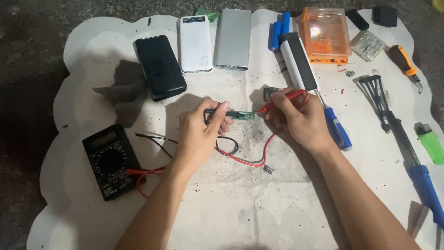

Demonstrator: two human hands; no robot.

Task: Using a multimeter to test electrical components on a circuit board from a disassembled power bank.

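My left hand pinches a black test probe whose tip rests on the left end of a small green circuit board lying on the white mat. My right hand grips a red test probe, its tip touching the board's right end. Red and black leads loop under my hands and run left to a black multimeter at the mat's left side.
Three power banks, black, white and silver, lie along the back. An orange plastic box, blue cells, a blue-handled screwdriver, a soldering iron, a green lighter and an orange-handled tool lie to the right.
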